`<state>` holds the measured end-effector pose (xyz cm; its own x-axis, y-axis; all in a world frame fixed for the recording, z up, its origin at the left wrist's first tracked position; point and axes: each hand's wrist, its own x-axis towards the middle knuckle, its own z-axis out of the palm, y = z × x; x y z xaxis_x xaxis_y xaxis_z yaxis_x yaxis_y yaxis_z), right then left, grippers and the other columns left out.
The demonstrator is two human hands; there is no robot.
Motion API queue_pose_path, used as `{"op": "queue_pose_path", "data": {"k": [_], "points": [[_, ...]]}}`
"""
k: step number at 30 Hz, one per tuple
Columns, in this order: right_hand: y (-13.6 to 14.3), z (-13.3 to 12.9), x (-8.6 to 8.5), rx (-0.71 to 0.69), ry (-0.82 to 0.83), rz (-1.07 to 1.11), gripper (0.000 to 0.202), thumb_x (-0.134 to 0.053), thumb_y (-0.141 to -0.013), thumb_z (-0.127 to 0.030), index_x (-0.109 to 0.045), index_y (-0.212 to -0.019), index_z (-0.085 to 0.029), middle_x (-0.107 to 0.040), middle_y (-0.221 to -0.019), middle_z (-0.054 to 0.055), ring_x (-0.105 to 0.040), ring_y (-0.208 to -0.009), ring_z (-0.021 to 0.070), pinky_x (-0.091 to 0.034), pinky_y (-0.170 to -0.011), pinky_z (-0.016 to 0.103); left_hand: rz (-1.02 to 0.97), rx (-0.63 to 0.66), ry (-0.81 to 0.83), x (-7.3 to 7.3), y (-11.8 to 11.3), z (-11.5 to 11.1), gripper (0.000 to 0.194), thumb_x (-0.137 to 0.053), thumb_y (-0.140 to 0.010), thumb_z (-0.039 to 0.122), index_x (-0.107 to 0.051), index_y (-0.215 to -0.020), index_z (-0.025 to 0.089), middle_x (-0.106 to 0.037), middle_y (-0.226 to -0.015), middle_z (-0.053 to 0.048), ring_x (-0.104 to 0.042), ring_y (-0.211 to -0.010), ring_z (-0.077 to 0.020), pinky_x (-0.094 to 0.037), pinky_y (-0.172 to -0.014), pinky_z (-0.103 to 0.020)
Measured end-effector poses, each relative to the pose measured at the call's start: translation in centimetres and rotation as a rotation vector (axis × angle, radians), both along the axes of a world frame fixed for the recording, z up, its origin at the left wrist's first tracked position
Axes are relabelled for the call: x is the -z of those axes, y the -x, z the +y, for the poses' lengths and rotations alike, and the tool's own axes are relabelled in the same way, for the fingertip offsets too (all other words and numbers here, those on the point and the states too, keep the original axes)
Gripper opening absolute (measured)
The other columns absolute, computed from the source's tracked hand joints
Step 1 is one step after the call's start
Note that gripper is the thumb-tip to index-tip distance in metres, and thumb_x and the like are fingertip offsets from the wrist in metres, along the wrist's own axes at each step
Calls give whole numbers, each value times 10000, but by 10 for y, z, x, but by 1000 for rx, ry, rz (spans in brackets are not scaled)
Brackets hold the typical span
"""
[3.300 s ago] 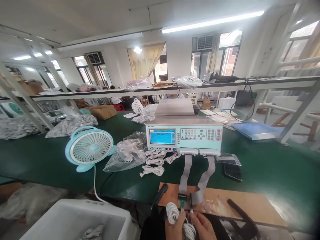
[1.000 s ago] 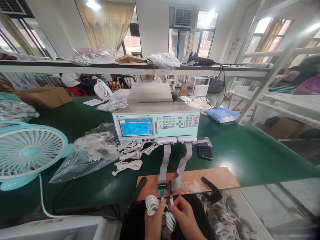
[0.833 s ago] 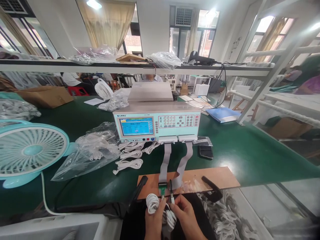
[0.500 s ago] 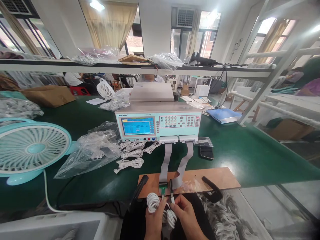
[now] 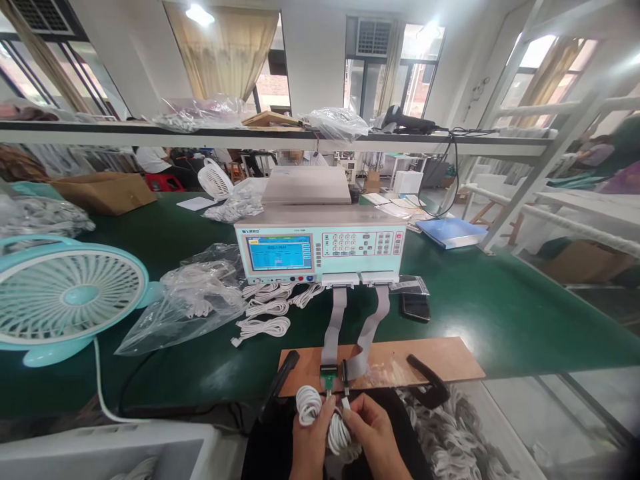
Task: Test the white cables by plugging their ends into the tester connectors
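A coiled white cable (image 5: 309,405) hangs over my left hand (image 5: 311,437), whose thumb and fingers are closed at its plug end. That end meets the small green circuit board (image 5: 329,381) on the left ribbon cable (image 5: 334,333). My right hand (image 5: 369,427) pinches the white plug (image 5: 346,403) at the other end, just below the upright black connector (image 5: 345,371) of the right ribbon cable (image 5: 373,327). Whether this plug is fully seated I cannot tell. More white loops bunch between my hands.
Both ribbons run from a tester (image 5: 320,247) with a lit blue screen. A wooden board (image 5: 425,360) lies along the table edge. Bundled white cables (image 5: 265,327), a plastic bag (image 5: 185,313) and a fan (image 5: 75,293) are left; a phone (image 5: 416,307) lies right.
The tester's screen now shows a line of larger text. The plug in my right hand is tilted slightly more. The whole view has shifted a little.
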<state>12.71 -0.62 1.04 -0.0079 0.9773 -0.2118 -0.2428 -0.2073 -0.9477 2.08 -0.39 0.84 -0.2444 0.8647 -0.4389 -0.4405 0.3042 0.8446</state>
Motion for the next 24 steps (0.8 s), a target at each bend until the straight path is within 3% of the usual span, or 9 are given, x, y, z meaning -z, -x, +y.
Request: {"op": "queue_pose_path", "data": {"k": [7, 17, 24], "points": [[1, -4, -1, 27, 17, 36, 374, -700, -625, -433, -446, -558, -167, -381, -494, -60, -296, -487, 95, -254, -474, 205, 81, -47, 20, 10, 1, 2, 340, -751, -513, 401, -637, -645, 110, -651, -551, -44, -619, -557, -191, -477, -523, -253], [5, -4, 10, 51, 21, 101, 361, -691, -661, -422, -440, -599, -170, -415, -543, -44, -335, -517, 107, -291, -510, 216, 47, -42, 7, -4, -1, 1, 337, -748, -517, 396, -611, -650, 119, -648, -571, -43, -629, -582, -213, -497, -527, -284], [3, -3, 14, 34, -4, 131, 346, -690, -682, -397, -444, -612, -164, -441, -560, -39, -349, -528, 105, -300, -524, 217, 62, -29, 24, 2, 2, 1, 335, -750, -530, 386, -624, -669, 109, -641, -550, -30, -622, -569, -199, -476, -527, -269]]}}
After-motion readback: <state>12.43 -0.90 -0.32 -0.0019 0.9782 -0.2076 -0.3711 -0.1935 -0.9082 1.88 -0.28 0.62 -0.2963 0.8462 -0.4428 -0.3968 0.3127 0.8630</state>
